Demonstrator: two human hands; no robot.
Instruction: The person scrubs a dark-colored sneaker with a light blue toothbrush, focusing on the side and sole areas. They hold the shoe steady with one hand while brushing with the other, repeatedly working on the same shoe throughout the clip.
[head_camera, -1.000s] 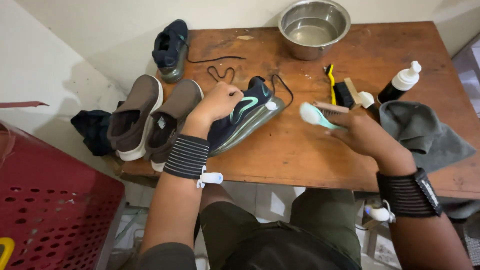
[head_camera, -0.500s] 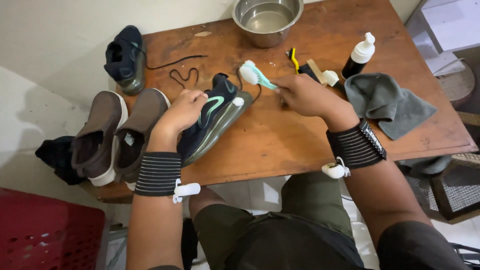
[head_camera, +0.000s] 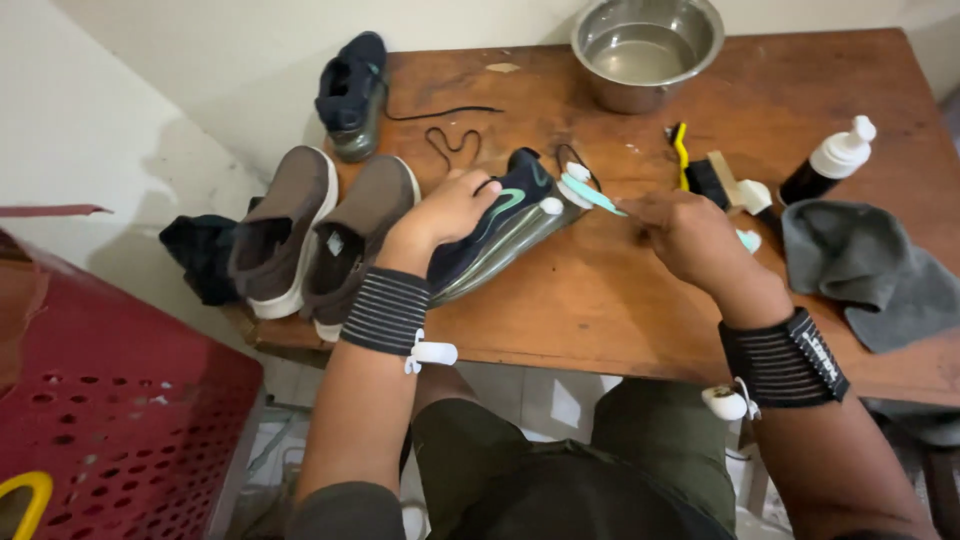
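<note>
Wristbands nearest me, then my left hand clamps over the dark sneaker lying on its side on the surface, fingers closed on its upper. My right hand grips the mint brush, head touching the toe. Scrubbing looks barely underway, I judge; beyond, the brown pair, second dark sneaker and steel bowl wait untouched.

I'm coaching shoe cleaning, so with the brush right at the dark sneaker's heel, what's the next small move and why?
Probably a short scrubbing stroke along the heel end of the sole. The right hand holds the mint brush with its head at the back of the dark sneaker, and the left hand presses that shoe down on the wooden table, so it looks braced for brushing.
</note>
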